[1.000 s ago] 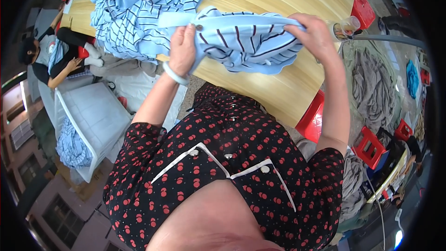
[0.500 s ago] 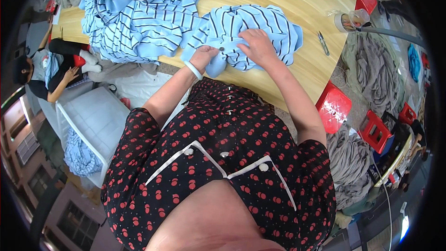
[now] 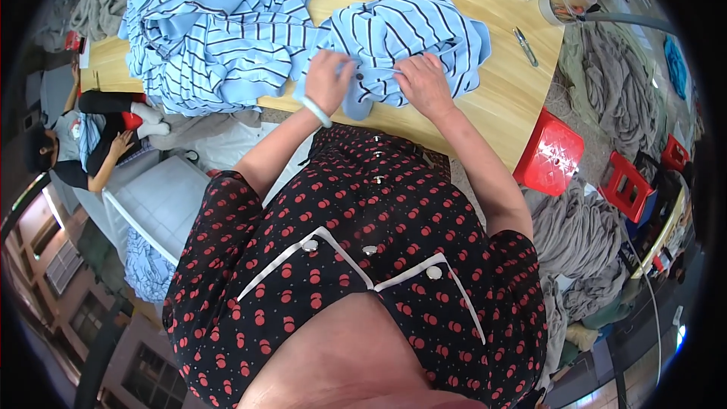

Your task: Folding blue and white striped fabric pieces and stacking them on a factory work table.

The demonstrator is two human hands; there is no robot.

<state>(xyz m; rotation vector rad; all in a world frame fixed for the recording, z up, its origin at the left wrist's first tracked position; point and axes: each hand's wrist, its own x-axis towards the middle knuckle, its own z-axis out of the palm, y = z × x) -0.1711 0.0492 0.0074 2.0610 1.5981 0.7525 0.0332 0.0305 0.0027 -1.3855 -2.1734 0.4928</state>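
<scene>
A light blue shirt with dark and white stripes (image 3: pixel 424 19) lies bunched at the near edge of the table, a dark button (image 3: pixel 360 76) showing on its plain blue band. My right hand (image 3: pixel 426 87) pinches the cloth just right of that button. Left of the button, my left hand (image 3: pixel 326 87), with a pale bracelet at the wrist, hovers over the shirt with bent fingers. Its fingertips are smeared by motion, so whether they hold anything is hidden.
A big heap of the same striped cloth (image 3: pixel 219 38) covers the table's left. Thread snips (image 3: pixel 525 47) and a clear tub (image 3: pixel 564 7) are at the right. Red stools (image 3: pixel 551 153) and grey cloth piles (image 3: pixel 609 98) stand beyond. Another person (image 3: pixel 83 132) sits at far left.
My left hand has lifted off the band and moved slightly up and left. My right hand has lowered, its fingers closing on the cloth near the button.
</scene>
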